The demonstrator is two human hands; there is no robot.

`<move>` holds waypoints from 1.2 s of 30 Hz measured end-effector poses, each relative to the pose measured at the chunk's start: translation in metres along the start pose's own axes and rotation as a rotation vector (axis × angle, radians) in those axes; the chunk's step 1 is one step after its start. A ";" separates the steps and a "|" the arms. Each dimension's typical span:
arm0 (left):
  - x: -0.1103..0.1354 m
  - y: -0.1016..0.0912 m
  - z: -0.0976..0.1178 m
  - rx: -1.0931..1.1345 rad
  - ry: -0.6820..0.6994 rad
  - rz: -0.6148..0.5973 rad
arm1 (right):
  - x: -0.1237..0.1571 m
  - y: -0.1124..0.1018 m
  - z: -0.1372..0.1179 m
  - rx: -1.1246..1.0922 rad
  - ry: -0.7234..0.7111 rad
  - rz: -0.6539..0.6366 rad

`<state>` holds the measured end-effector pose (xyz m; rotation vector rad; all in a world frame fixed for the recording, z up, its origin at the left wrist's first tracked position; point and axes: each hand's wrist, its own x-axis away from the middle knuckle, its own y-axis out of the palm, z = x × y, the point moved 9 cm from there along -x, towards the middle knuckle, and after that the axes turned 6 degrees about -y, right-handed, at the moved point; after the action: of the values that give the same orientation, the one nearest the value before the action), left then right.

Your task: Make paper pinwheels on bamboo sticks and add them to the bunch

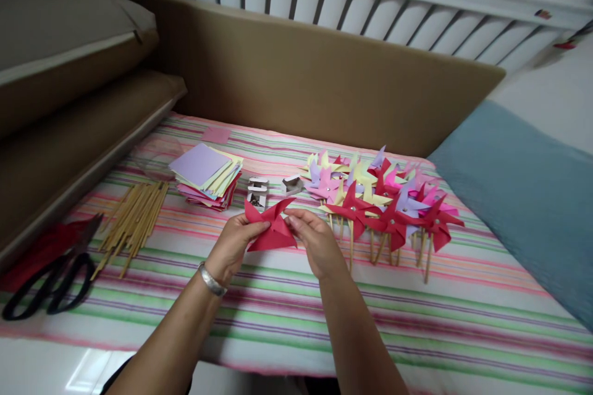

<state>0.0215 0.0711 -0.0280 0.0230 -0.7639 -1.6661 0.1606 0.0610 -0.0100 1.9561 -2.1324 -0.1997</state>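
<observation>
A red paper pinwheel (273,231), its blades folded toward the middle, is held above the striped cloth. My left hand (236,237), with a silver bracelet at the wrist, grips it from the left, thumb pressed near the centre. At its right side my right hand (312,234) is closed, thumb and fingers pinching by the blade's edge. Just beyond are a small open box (257,193) with small metal bits inside and another small box (292,184). To the right lie finished pinwheels (354,210) on sticks, in red, pink, purple and yellow.
Left of my hands are a stack of coloured paper squares (201,166), a pile of wooden sticks (134,222) and black-handled scissors (58,278). A brown board (301,74) stands along the back. Stacked cushions (83,105) rise at the left.
</observation>
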 end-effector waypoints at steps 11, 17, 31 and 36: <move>0.002 0.003 0.004 -0.102 -0.011 -0.048 | 0.006 0.014 0.007 -0.066 0.140 -0.104; 0.003 0.003 0.004 -0.120 -0.016 -0.068 | 0.005 0.012 0.009 -0.103 0.157 -0.101; -0.001 -0.036 0.026 0.120 0.026 0.133 | 0.004 0.023 0.002 0.415 -0.166 -0.045; 0.001 -0.032 0.027 0.089 0.043 0.146 | 0.009 0.029 -0.007 0.586 -0.324 0.011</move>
<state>-0.0181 0.0840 -0.0219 0.0642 -0.7885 -1.4883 0.1338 0.0549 0.0053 2.3481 -2.6360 0.1422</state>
